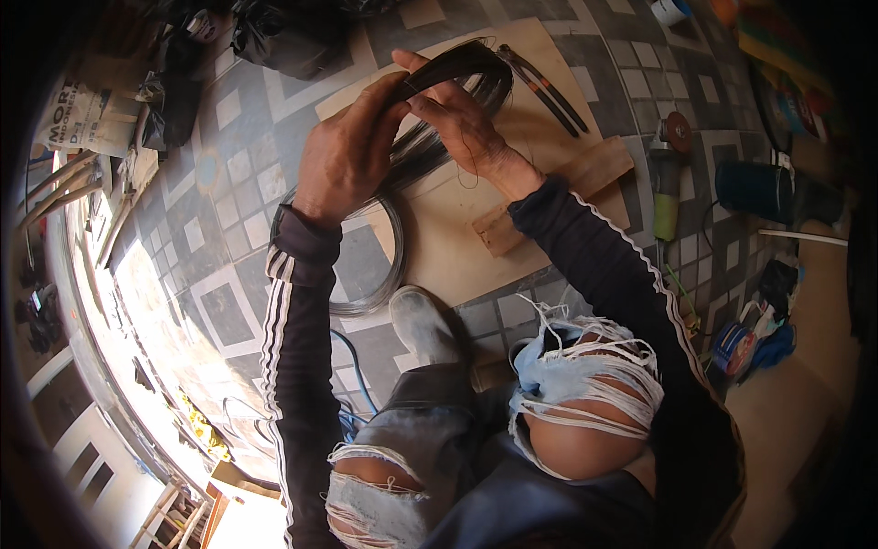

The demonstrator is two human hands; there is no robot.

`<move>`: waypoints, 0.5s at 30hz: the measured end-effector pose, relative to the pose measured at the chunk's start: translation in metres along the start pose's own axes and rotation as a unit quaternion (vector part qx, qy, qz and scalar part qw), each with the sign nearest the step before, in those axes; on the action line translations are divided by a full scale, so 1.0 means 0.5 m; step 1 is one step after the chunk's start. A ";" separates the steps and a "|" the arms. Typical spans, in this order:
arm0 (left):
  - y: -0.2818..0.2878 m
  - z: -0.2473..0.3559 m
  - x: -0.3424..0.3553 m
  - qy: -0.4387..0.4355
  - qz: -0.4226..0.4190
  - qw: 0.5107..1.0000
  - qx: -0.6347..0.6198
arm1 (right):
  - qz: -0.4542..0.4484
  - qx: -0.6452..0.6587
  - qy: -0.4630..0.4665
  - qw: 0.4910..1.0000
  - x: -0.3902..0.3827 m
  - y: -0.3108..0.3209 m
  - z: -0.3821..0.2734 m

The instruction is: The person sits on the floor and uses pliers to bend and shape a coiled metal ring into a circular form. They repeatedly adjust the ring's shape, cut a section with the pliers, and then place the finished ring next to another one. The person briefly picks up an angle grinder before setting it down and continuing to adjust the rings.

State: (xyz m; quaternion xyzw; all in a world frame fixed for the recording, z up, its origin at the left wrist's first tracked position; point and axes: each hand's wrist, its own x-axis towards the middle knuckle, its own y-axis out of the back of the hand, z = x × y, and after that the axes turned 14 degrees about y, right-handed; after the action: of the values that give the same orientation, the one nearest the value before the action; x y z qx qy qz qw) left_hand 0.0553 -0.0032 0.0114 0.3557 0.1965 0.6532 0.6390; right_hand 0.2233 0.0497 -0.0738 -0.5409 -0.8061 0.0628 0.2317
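Observation:
My left hand (349, 151) is closed round one end of a bundle of thin dark wire strands (462, 62). The fingers of my right hand (471, 133) close on the same bundle, close beside the left fingertips. The strands bend over at the far right and run back below my hands. One thin loose strand hangs in a loop by my right wrist. Beneath my left wrist lies a coil of wire (399, 261), partly hidden by the sleeve. Pincers with black and orange handles (546, 90) rest on a flat brown board (439, 252), to the right of the bundle.
A wooden block (553, 197) lies across the board under my right forearm. On the right stand an angle grinder (666, 178) and a dark teal container (754, 190). Black bags (288, 41) sit at the far left. A blue hose (357, 366) runs near my shoe (422, 322).

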 end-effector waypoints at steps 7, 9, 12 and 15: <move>0.010 -0.004 0.000 0.027 0.009 0.999 -0.018 | -0.064 -0.130 0.043 0.989 -0.022 -0.012 -0.025; 0.010 -0.004 0.000 0.020 0.007 1.000 -0.017 | -0.054 -0.185 0.087 0.977 -0.032 -0.018 -0.038; 0.010 -0.001 0.000 0.020 0.002 1.000 -0.005 | -0.049 -0.267 0.186 0.944 -0.034 -0.024 -0.054; 0.009 0.003 -0.002 0.015 0.010 1.000 0.011 | -0.048 -0.317 0.202 0.926 -0.036 -0.029 -0.065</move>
State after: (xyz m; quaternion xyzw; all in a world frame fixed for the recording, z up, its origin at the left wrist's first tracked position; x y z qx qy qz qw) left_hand 0.0530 -0.0051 0.0155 0.3544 0.2095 0.6626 0.6257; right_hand 0.2310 0.0228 -0.0453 -0.5483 -0.7448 -0.3175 0.2093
